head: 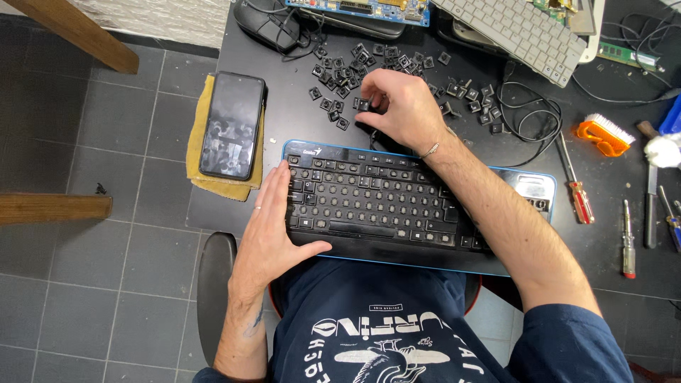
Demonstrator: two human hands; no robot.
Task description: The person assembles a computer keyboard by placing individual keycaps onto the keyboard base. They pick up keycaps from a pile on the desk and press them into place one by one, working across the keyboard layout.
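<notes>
Keycaps being picked from the pile beside a stripped keyboard

Keycaps are the matter in hand. The right hand (396,106) reaches past the far edge of the black plastic keyboard with a blue rim (369,206) and curls over the scatter of small black square keycaps (340,74) lying loose on the black tabletop (284,120). Its fingertips are drawn together around one cap at the near edge of the pile; it looks like a pinch, though the knuckles hide the contact itself.

The left hand (273,227) lies flat, fingers together and thumb spread, pressed on the left end of the keyboard, holding it steady against the person's lap and the table edge. Many key positions just right of this hand look bare, with only stems showing.

Beyond the left hand's fingertips, a dark smartphone (233,124) rests on a folded yellow cloth (198,170). To the outer side of the right forearm lie a red-handled screwdriver (576,188) and an orange brush (603,135).

By my reading, the step is selecting a cap. Seating it would call for a firm pinch, a carry back toward the body over the board, and square alignment above an empty stem.
</notes>
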